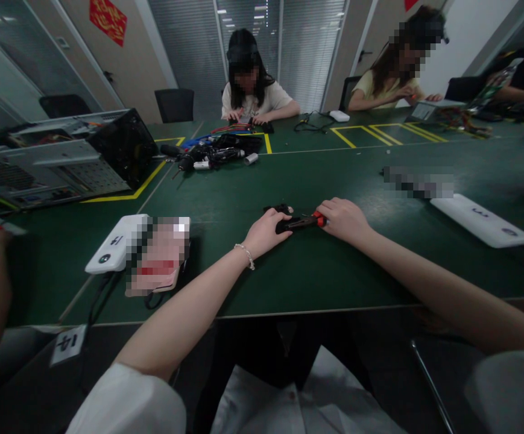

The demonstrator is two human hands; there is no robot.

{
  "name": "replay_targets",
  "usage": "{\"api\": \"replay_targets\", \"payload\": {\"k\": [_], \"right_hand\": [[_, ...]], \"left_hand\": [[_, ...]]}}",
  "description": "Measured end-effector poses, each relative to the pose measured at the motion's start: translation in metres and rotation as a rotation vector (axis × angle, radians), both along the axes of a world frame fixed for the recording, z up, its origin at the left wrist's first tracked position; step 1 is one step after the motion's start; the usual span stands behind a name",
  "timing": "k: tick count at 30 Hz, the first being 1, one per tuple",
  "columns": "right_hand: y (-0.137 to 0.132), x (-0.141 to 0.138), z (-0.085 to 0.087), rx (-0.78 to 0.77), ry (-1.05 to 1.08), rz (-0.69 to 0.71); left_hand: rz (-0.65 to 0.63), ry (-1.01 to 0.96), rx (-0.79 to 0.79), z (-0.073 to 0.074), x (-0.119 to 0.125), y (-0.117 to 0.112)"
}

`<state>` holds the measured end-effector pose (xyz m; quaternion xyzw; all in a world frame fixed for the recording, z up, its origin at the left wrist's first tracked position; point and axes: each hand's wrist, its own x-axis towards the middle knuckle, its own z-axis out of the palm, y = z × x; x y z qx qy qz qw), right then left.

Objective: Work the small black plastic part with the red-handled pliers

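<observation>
My left hand, with a bracelet at the wrist, is closed around a small black part just above the table. My right hand grips a red-handled tool. Its dark front end meets the black part between my hands; whether it is a screwdriver or pliers I cannot tell. Another small dark piece lies just beyond my left fingers. My fingertips are partly hidden behind the things they hold.
A white power bank and a phone lie to the left, another power bank to the right. An open computer case stands at the far left. Cables and a drill lie ahead. Several people sit around the green table.
</observation>
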<state>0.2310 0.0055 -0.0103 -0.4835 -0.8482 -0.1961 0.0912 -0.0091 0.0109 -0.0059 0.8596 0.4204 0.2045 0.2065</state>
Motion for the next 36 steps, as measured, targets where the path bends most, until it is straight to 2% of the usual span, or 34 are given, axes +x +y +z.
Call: {"api": "replay_targets", "payload": {"k": [6,15,28,36], "right_hand": [[-0.0011,0.0009,-0.001,0.011,0.005,-0.014],[0.0021,0.0015,-0.0033,0.015,-0.006,-0.005],[0.0002,-0.0004,-0.001,0.002,0.012,-0.01],[0.0007,-0.001,-0.0009,0.003,0.023,-0.01]], "left_hand": [[0.012,0.002,0.0,0.0,0.0009,0.0004],[-0.007,-0.018,0.024,-0.0077,0.0001,0.005],[0.02,-0.015,-0.006,-0.002,0.0015,0.0017],[0.014,-0.017,-0.005,-0.0032,0.0008,0.0032]]}}
